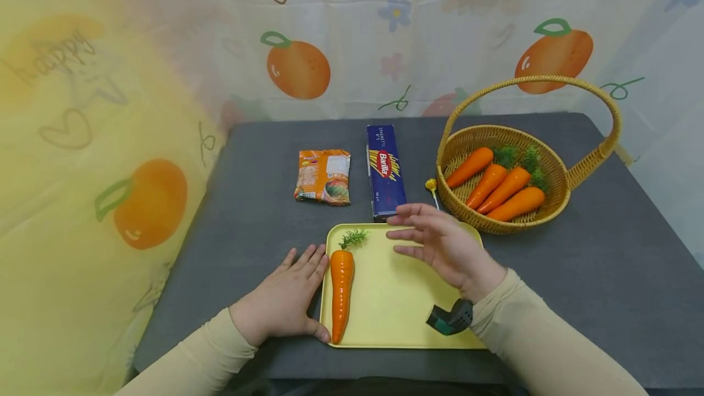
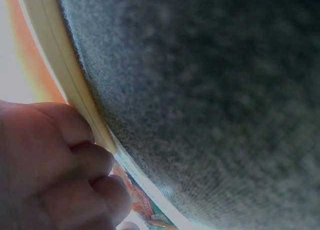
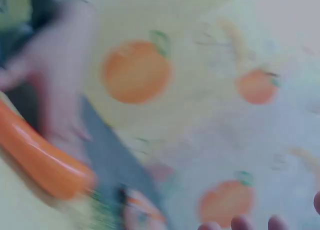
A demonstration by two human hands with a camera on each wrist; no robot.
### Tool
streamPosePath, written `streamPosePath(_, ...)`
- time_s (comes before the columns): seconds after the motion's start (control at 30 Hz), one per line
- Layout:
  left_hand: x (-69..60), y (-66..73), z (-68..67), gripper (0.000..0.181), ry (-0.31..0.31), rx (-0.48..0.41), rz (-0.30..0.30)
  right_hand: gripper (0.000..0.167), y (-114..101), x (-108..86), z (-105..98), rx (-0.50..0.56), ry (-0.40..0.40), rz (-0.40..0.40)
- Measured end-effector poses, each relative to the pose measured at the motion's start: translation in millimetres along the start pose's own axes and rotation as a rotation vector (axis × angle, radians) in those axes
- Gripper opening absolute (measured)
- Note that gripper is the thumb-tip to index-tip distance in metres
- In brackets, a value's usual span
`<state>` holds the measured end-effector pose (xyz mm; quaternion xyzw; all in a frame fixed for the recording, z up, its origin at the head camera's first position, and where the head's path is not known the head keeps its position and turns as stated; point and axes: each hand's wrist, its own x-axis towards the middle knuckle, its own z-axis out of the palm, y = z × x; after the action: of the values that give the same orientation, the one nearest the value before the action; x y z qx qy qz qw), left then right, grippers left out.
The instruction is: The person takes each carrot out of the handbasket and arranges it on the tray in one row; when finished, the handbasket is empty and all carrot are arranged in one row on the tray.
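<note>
A toy-like carrot (image 1: 341, 295) with a green tuft lies lengthwise along the left side of a yellow tray (image 1: 396, 335). My left hand (image 1: 288, 298) rests at the tray's left edge, fingers stretched forward and the thumb near the front corner. In the left wrist view the fingers (image 2: 102, 185) of that hand meet the tray's rim (image 2: 75, 90). Over the right part of the tray hovers my right hand (image 1: 440, 246), its fingers spread and loosely bent, holding nothing. The right wrist view is blurred but shows the carrot (image 3: 42, 160) beside the left hand.
A wicker basket (image 1: 508, 130) with a tall handle stands at the back right, several carrots (image 1: 506, 189) inside. Behind the tray lie a blue spaghetti box (image 1: 386, 170) and an orange packet (image 1: 323, 177). A yellow lollipop (image 1: 431, 186) is beside the basket. A printed curtain hangs behind.
</note>
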<state>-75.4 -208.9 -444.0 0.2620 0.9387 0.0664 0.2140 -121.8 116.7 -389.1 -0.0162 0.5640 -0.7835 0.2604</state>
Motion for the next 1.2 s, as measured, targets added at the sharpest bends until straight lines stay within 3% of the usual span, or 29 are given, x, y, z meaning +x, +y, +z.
streamPosePath(0.1,0.5,-0.2,-0.4,0.144,0.0,-0.003,0.0,0.026,-33.3,-3.7,-19.4,0.092,-0.024,-0.066)
streamPosePath(0.23,0.5,0.8,-0.9,0.144,-0.006,0.004,-0.005,0.038,-69.5,-6.8,-49.5,0.316,-0.071,-0.109)
streamPosePath(0.37,0.0,0.9,-1.3,0.143,-0.01,0.008,-0.012,0.05,-91.1,-3.6,-81.9,0.549,-0.056,-0.084)
streamPosePath(0.47,0.2,-0.1,-0.7,0.143,-0.009,0.015,-0.012,0.066,-98.6,3.2,-100.9,0.631,0.007,-0.051)
streamPosePath(0.6,0.5,-0.8,0.3,0.143,-0.007,0.01,-0.011,0.079,-100.9,16.7,-119.2,0.639,0.099,0.002)
streamPosePath(0.87,1.6,-2.1,1.9,0.143,-0.001,-0.009,-0.006,0.091,-103.6,44.0,-145.1,0.726,0.29,0.171)
streamPosePath(1.2,3.8,1.9,-2.9,0.143,-0.014,0.013,-0.005,0.091,-103.3,69.7,-147.8,0.732,0.367,0.255)
